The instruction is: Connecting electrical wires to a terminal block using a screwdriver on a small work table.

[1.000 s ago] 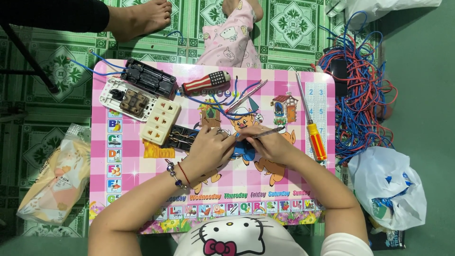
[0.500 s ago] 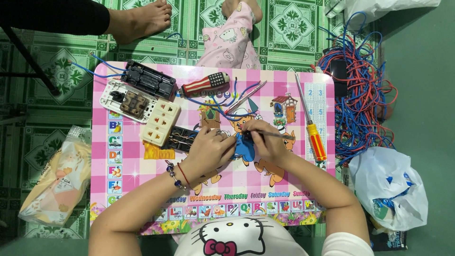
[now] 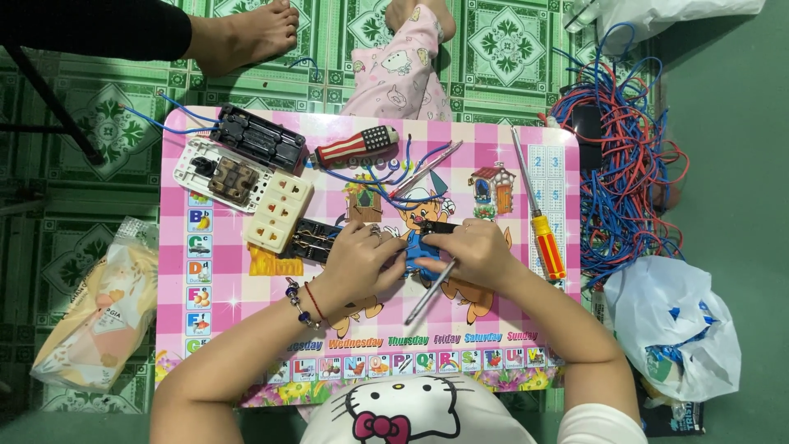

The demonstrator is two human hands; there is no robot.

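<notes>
Centrally on the pink desk (image 3: pixel 246 329), a small black part (image 3: pixel 438 227) is being gripped by the right hand (image 3: pixel 472 255), fingers closed on it; a thin grey tool (image 3: pixel 429 293) is also being held there, slanting down-left. Just left of that part, the left hand (image 3: pixel 362 256) is being curled, fingertips touching a black socket block (image 3: pixel 311 238); whether it is being gripped cannot be told. Blue wires (image 3: pixel 386 177) are lying above the part. An orange-handled screwdriver (image 3: pixel 538 215) is lying right of it, apart.
</notes>
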